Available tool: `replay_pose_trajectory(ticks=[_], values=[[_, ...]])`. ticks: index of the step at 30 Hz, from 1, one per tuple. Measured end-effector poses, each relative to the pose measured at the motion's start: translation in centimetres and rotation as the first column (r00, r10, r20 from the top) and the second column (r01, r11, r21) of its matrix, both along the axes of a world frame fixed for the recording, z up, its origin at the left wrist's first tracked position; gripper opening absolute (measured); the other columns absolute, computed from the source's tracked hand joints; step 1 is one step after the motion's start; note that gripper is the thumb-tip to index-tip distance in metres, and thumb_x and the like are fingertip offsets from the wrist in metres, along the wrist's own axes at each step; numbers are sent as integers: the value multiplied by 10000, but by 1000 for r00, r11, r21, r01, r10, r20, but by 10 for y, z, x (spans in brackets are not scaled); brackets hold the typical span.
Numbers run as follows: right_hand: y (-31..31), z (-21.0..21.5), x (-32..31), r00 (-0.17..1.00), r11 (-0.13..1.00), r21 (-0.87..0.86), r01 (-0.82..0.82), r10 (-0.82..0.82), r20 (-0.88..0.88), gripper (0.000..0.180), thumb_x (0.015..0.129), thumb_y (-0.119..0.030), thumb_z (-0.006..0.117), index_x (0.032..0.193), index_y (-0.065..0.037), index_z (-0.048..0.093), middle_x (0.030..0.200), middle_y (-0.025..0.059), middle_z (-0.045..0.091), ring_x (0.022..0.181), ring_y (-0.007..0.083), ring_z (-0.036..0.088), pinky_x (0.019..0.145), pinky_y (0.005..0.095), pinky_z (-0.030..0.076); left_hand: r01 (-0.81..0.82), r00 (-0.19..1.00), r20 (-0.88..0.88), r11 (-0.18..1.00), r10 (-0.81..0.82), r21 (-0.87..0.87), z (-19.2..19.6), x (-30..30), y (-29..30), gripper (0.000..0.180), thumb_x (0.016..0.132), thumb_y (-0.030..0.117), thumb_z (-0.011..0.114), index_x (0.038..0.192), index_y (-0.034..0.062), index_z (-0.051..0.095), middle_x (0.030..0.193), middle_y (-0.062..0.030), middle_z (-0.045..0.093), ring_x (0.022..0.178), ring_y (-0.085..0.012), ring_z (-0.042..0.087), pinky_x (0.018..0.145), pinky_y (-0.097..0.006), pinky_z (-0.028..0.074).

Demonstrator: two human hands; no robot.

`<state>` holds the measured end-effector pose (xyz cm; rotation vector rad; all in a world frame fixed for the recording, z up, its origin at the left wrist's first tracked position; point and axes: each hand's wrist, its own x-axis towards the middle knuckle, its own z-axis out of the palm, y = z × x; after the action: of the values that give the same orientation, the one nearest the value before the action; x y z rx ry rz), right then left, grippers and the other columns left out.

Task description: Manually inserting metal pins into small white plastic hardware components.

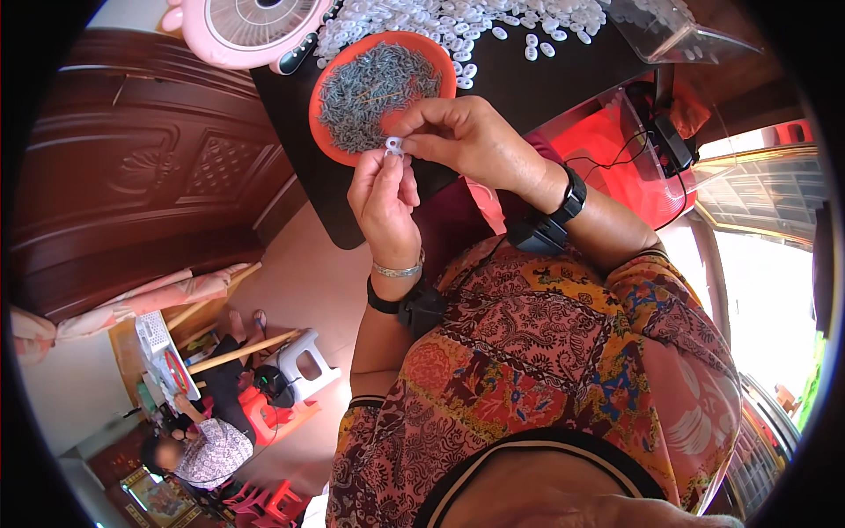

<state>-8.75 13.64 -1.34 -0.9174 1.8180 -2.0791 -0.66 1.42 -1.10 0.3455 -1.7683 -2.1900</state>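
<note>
White plastic ring (393, 145) pinched jointly between the fingertips of the left hand (384, 204) and the right hand (465, 134), held just above the near rim of an orange bowl (327, 145) of small grey metal pieces (377, 90), with a heap of similar white rings (458, 22) beyond on the black table (546, 84).

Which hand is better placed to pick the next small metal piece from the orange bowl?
Probably the right hand: it sits against the orange bowl's near rim, just beside the grey metal pieces. The left hand is lower, farther from the bowl, pinching the small white plastic part with the right.
</note>
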Motion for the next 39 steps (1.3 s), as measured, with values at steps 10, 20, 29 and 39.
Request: replay_pose_trajectory(ticks=[10, 20, 29, 39], values=[[2, 4, 8, 969, 996, 44, 83, -71, -238, 279, 747, -26, 704, 1010, -12, 610, 822, 69, 623, 736, 150, 648, 665, 274, 523, -10, 999, -31, 996, 13, 93, 2, -5, 10, 235, 915, 249, 478, 824, 41, 537, 619, 5, 478, 487, -61, 404, 437, -194, 276], [3, 7, 10, 757, 950, 124, 288, -146, -636, 317, 725, -62, 686, 1033, -36, 611, 857, 124, 623, 715, 267, 645, 648, 331, 532, -19, 999, 38, 1000, 18, 24, 2, -9, 17, 265, 920, 248, 431, 894, 27, 574, 675, 1, 530, 514, -51, 408, 443, -203, 271], [7, 6, 14, 772, 943, 163, 292, -132, -621, 245, 725, -77, 655, 962, -41, 608, 776, 116, 615, 693, 296, 629, 619, 361, 521, -28, 999, -18, 995, 30, 96, -5, -6, 19, 218, 920, 205, 424, 854, 51, 564, 662, 21, 486, 497, -49, 387, 441, -199, 267], [7, 3, 15, 779, 929, 257, 268, -52, -625, 278, 711, -52, 630, 985, -21, 589, 788, 103, 612, 714, 285, 631, 621, 359, 523, -68, 998, 9, 990, 68, 121, -2, -7, 23, 253, 913, 188, 415, 760, 59, 569, 599, 43, 452, 457, -34, 357, 409, -195, 240]])
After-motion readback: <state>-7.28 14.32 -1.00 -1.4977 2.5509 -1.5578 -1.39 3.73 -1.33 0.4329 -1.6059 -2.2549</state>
